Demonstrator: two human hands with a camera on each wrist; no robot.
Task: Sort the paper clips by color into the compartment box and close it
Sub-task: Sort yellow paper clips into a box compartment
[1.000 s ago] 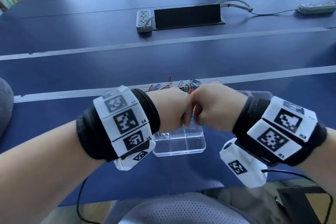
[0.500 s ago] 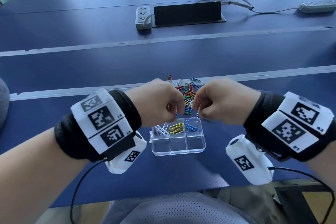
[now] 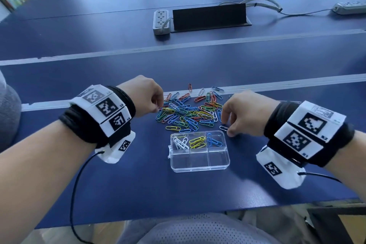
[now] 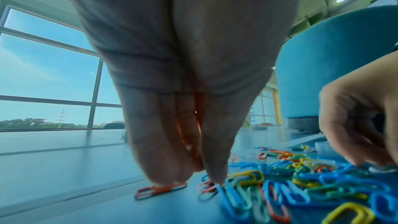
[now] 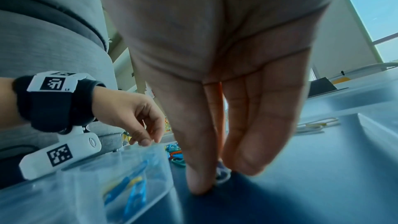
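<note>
A clear compartment box (image 3: 200,166) lies open on the blue table. Its far row holds white clips (image 3: 180,142), yellow clips (image 3: 197,141) and blue clips (image 3: 214,140); the near row is bare. A mixed pile of coloured paper clips (image 3: 188,113) lies just behind it. My left hand (image 3: 160,107) is at the pile's left edge, its fingertips (image 4: 172,179) down on a red clip (image 4: 160,190) that lies flat. Right of the box, my right hand (image 3: 227,131) pinches a white clip (image 3: 223,128), also visible on the table as the white clip (image 5: 223,177).
A grey power strip (image 3: 161,21) and a black cable flap (image 3: 210,17) sit at mid table, with a second strip (image 3: 348,8) at the far right. A grey chair (image 3: 8,109) stands at the left. A clear plastic panel (image 5: 355,106) lies right of my right hand.
The hands were joined over the box and have moved apart. The left went to the pile's left edge, the right went down to the table right of the box.
</note>
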